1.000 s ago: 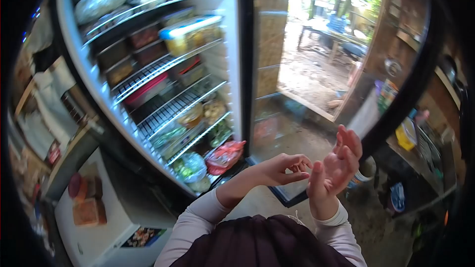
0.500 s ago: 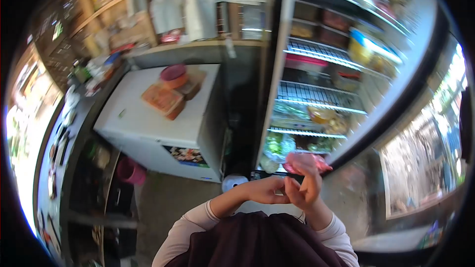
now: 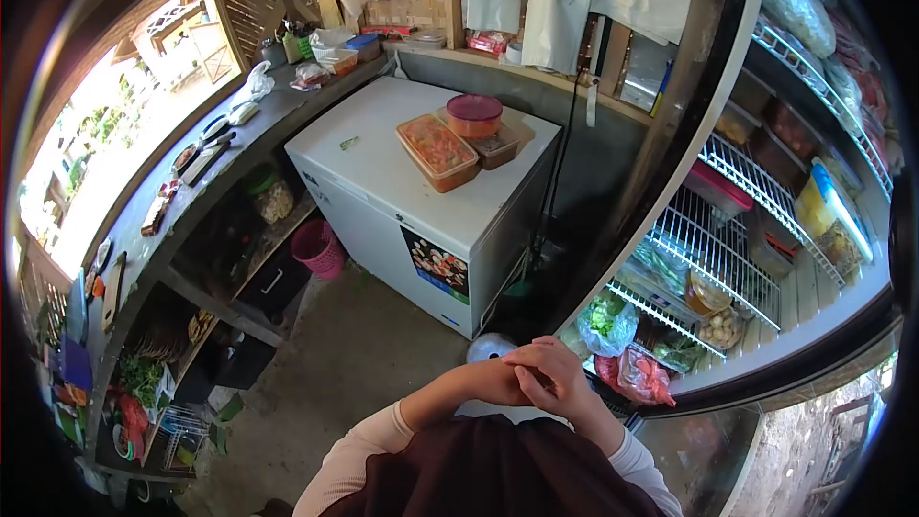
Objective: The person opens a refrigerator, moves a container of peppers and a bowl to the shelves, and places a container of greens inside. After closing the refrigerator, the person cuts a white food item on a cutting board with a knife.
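My two hands are pressed together in front of my chest. My right hand (image 3: 560, 378) lies over my left hand (image 3: 498, 381), fingers wrapped around it. Neither hand holds any object that I can see. Both arms wear light long sleeves. Just beyond the hands stands an open glass-door fridge (image 3: 728, 230) with wire shelves, bags of greens (image 3: 605, 321) and a red bag (image 3: 643, 375) at its bottom.
A white chest freezer (image 3: 402, 187) stands ahead, carrying an orange food container (image 3: 437, 150) and a red-lidded tub (image 3: 475, 115). A long dark counter (image 3: 191, 182) with utensils runs along the left. A pink basket (image 3: 318, 246) sits on the floor below.
The view has swung left from the fridge and doorway to the freezer and counter. My hands, apart a second ago, have come together and now clasp each other.
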`<state>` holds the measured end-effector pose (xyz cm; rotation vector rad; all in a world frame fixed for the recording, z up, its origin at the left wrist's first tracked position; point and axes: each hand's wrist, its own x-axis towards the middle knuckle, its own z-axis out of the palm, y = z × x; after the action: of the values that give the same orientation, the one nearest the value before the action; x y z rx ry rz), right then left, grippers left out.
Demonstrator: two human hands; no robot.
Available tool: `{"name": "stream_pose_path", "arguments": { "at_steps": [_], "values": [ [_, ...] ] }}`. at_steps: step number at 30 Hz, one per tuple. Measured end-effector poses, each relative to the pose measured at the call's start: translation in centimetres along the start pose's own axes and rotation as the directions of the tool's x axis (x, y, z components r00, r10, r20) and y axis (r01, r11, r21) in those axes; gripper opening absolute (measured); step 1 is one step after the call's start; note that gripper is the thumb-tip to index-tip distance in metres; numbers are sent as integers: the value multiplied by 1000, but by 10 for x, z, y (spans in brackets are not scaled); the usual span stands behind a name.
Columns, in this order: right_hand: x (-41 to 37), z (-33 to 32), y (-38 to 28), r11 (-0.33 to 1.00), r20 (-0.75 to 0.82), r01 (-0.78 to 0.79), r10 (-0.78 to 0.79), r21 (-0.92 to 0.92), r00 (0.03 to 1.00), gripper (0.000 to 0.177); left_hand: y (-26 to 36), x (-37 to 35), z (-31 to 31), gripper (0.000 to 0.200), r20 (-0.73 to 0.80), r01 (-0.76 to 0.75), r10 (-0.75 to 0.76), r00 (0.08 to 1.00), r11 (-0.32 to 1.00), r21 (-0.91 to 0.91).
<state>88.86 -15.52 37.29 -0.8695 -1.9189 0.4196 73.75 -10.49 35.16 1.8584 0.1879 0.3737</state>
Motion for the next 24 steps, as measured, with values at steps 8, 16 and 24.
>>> {"name": "stream_pose_path", "arguments": {
  "at_steps": [8,16,24],
  "values": [
    [20,10,39,994,-44,65,-62,90,997,20,-26,10,-30,24,-12,-2,2,1000,998,66],
    [74,61,114,918,-93,-326,353,225,931,46,-89,26,-131,29,27,41,-38,999,989,-141],
    [158,142,244,801,-261,-417,552,429,792,64,-138,6,-347,21,-224,73,-57,973,995,62]
  ]
}}
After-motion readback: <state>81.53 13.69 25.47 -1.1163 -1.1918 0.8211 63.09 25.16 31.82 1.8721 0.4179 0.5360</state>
